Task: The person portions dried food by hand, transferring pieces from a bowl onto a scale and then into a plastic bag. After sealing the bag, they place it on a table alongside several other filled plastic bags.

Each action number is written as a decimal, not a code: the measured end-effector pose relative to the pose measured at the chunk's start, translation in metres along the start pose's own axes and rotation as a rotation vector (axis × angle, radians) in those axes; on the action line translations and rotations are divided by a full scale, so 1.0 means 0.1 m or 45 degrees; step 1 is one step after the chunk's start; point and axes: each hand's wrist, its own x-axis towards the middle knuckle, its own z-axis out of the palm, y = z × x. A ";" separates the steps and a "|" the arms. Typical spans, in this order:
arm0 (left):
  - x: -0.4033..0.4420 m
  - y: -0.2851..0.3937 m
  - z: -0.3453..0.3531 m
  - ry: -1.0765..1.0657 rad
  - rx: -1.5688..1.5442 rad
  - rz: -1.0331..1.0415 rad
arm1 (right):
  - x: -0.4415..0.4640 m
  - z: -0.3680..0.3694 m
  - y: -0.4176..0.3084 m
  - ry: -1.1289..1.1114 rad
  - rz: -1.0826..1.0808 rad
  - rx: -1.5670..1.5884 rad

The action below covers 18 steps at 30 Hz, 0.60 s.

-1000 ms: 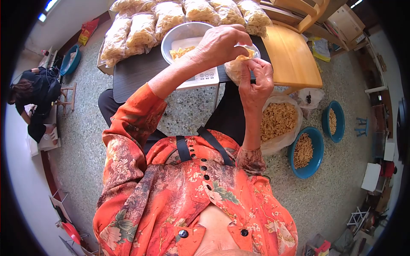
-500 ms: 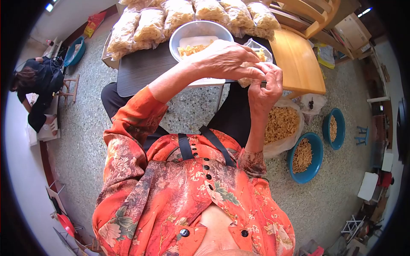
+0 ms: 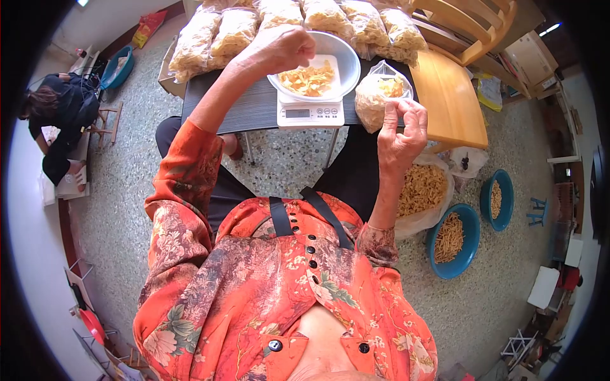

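My left hand [image 3: 283, 49] is closed above the left rim of a white bowl [image 3: 350, 70]; its curled fingers hide anything in them. Thin pale-yellow chips [image 3: 308, 80] lie in the bowl, which rests on a white digital kitchen scale [image 3: 330, 118]. To the right stands a clear plastic bag [image 3: 370, 105], partly filled with similar chips, its top open. My right hand [image 3: 404, 134] has thumb and fingers pinched together at the near right edge of this bag.
Filled plastic bags [image 3: 238, 35] line the back of the dark table [image 3: 219, 114]. A wooden chair [image 3: 450, 95] stands right. Below it are a large sack of chips [image 3: 420, 188] and blue basins [image 3: 471, 238] on the floor. Another person [image 3: 67, 108] sits far left.
My left hand has moved left, away from my right hand and the bag, to above the bowl. The scale and the bag's top now show. My right hand has lowered slightly.
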 end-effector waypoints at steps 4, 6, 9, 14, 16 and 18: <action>-0.13 -0.07 0.09 -0.039 0.366 -0.059 | 0.01 0.01 -0.01 -0.014 -0.008 0.011; -0.08 0.01 0.08 -0.132 0.450 -0.101 | 0.01 0.01 -0.02 -0.025 -0.007 0.015; -0.02 0.05 0.19 -0.254 0.681 -0.117 | 0.01 0.01 -0.02 -0.029 -0.015 0.006; 0.00 -0.01 0.33 -0.225 0.614 -0.106 | 0.00 0.03 -0.02 -0.036 -0.041 -0.008; 0.01 -0.07 0.38 -0.135 0.551 -0.029 | 0.00 0.04 -0.03 -0.043 -0.037 -0.002; 0.01 -0.08 0.39 -0.106 0.538 -0.016 | 0.00 0.04 -0.03 -0.048 -0.031 0.006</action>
